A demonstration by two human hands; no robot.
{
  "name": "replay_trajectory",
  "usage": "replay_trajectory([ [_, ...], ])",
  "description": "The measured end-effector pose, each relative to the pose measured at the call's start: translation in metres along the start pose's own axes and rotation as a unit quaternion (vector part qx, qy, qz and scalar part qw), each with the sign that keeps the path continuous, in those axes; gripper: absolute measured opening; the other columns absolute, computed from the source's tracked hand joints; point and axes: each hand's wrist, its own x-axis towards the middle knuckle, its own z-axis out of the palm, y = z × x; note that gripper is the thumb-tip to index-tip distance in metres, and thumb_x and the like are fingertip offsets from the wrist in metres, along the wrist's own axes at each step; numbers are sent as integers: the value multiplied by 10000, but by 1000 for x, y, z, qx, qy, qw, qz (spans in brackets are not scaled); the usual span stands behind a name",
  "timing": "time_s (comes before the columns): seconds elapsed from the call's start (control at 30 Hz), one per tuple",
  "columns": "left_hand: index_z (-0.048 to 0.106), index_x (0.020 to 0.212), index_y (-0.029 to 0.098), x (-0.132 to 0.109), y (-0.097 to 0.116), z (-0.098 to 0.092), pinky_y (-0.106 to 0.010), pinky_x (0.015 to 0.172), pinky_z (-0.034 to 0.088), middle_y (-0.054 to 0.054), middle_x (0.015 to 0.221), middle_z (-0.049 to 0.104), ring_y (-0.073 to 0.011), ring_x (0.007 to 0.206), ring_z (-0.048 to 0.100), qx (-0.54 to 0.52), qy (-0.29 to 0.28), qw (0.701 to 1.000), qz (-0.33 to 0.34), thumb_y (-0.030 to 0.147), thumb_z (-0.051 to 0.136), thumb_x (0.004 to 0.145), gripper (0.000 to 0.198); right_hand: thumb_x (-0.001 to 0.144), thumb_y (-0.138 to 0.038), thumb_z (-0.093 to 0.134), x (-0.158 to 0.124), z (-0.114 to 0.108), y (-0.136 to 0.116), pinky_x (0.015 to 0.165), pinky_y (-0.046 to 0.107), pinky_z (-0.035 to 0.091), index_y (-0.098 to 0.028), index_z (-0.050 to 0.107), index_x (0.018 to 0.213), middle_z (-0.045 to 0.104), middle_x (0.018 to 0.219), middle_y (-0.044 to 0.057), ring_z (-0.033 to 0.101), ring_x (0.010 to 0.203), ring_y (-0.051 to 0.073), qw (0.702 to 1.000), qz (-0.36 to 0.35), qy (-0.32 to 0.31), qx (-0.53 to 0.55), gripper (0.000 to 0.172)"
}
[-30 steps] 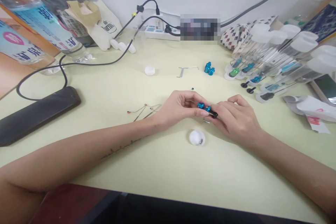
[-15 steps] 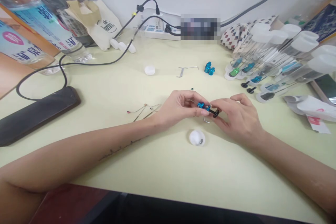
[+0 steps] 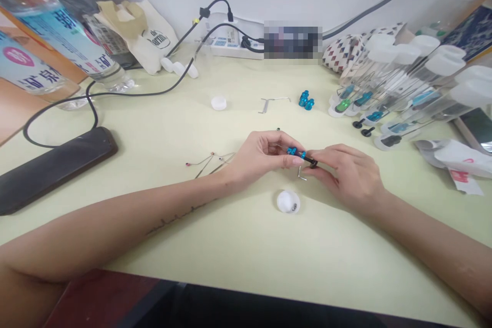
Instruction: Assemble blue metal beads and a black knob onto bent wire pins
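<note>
My left hand is closed on a small blue metal fitting, held between thumb and fingers. A black flat-headed screw sticks out of the fitting toward the right. My right hand is closed, its thumb and forefinger pinching the screw at its head end. A bent hex key shows just below the fingertips; whether it touches them I cannot tell. In front of the hands stands a small white cap with tiny dark parts in it. Several thin wires with coloured ball ends lie by my left wrist.
Behind the hands lie more hex keys, blue fittings and a white cap. Clear tubes crowd the right, beside two black screws. A black case, cable and water bottles occupy the left.
My right fingers have shifted over the screw's head, which now shows less and is turned edge-on. The blue fitting has moved slightly left, and more of the hex key shows.
</note>
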Motion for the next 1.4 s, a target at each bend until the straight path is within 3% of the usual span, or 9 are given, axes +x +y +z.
replay_trajectory([
  [0.2, 701, 869, 139, -1, 1, 2, -249, 708, 477, -46, 805, 674, -116, 747, 606, 15, -5, 1000, 6, 283, 780, 673, 256, 920, -333, 530, 3, -4, 1, 581, 292, 462, -145, 576, 840, 639, 627, 39, 569, 547, 141, 999, -18, -19, -18, 210],
  [0.37, 694, 886, 143, 0, -1, 1, -244, 706, 473, -43, 833, 668, -111, 758, 596, -7, 10, 1000, 14, 279, 780, 675, 265, 943, -416, 458, 3, -4, 1, 629, 298, 474, -132, 566, 1013, 691, 769, 67, 609, 641, 157, 999, 2, -38, -11, 312],
  [0.47, 686, 890, 154, 1, -2, 0, -241, 712, 472, -35, 835, 658, -107, 772, 589, -25, 25, 999, 18, 288, 770, 691, 254, 881, -302, 600, 3, -2, 0, 649, 284, 480, -141, 554, 1050, 707, 848, 59, 630, 697, 155, 999, 23, -23, -32, 238],
  [0.6, 688, 883, 152, 1, -2, 0, -243, 727, 475, -38, 842, 654, -114, 797, 590, -19, 17, 1000, 12, 279, 772, 687, 248, 824, -125, 644, 3, 0, 0, 669, 279, 491, -152, 549, 1002, 716, 880, 64, 645, 736, 154, 999, -18, 2, -28, 203],
  [0.77, 693, 886, 141, 0, -1, 0, -244, 700, 474, -46, 825, 657, -116, 765, 597, 1, 2, 1000, 2, 287, 776, 682, 265, 861, -260, 628, 5, -3, 1, 608, 302, 466, -134, 563, 905, 689, 736, 71, 602, 627, 165, 999, -26, -10, -27, 149],
  [1.0, 694, 876, 131, 0, 0, 0, -229, 684, 467, -44, 800, 659, -103, 734, 592, 13, -14, 1000, -1, 288, 779, 677, 267, 948, -350, 470, 6, -4, 1, 580, 299, 394, -165, 551, 786, 629, 641, 42, 543, 577, 147, 999, -18, -34, -36, 259],
  [1.13, 689, 894, 140, 1, -2, -1, -245, 703, 479, -45, 823, 654, -112, 755, 600, -2, -2, 1000, 8, 297, 774, 685, 275, 888, -241, 590, 4, 0, 1, 607, 298, 415, -162, 529, 913, 668, 777, 61, 590, 677, 158, 998, -29, -5, -48, 103],
  [1.23, 688, 892, 141, 1, -3, -1, -252, 715, 485, -45, 833, 651, -114, 763, 606, -7, 1, 1000, 13, 301, 774, 685, 275, 854, -127, 611, 2, 2, 2, 634, 292, 442, -159, 512, 957, 677, 828, 60, 622, 726, 154, 999, -36, 16, -37, 146],
  [1.4, 692, 887, 138, 1, -3, 0, -248, 710, 487, -47, 833, 650, -114, 767, 607, -10, 1, 1000, 16, 298, 777, 681, 274, 828, -128, 645, 1, 3, 2, 648, 299, 458, -136, 531, 962, 682, 817, 68, 638, 731, 160, 999, -35, 25, -33, 176],
])
